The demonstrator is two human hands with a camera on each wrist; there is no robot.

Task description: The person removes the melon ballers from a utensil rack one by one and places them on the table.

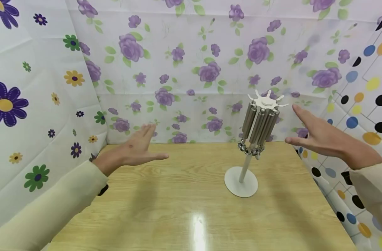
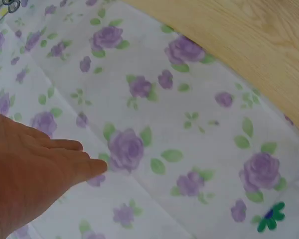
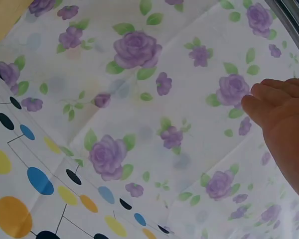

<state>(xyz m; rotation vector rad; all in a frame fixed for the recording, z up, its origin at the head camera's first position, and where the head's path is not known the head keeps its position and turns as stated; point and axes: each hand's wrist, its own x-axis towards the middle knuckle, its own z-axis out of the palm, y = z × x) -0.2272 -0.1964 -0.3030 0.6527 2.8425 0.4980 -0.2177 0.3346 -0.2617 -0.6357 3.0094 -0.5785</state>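
Where metal pieces [image 1: 261, 125] hang, the white pole [image 1: 245, 169] is hidden.

A small screened-off table booth is indicated. The wood-grain tabletop [image 1: 178, 195] is bounded on three sides by hung coverings: a rear sheet [image 1: 188, 75] printed with purple roses, a left sheet [image 1: 37, 104] with multicoloured flowers, and a right sheet [image 1: 368, 108] with coloured dots. Creases are noted in the rear sheet. Whether home, workshop or lab premises are involved cannot be determined.
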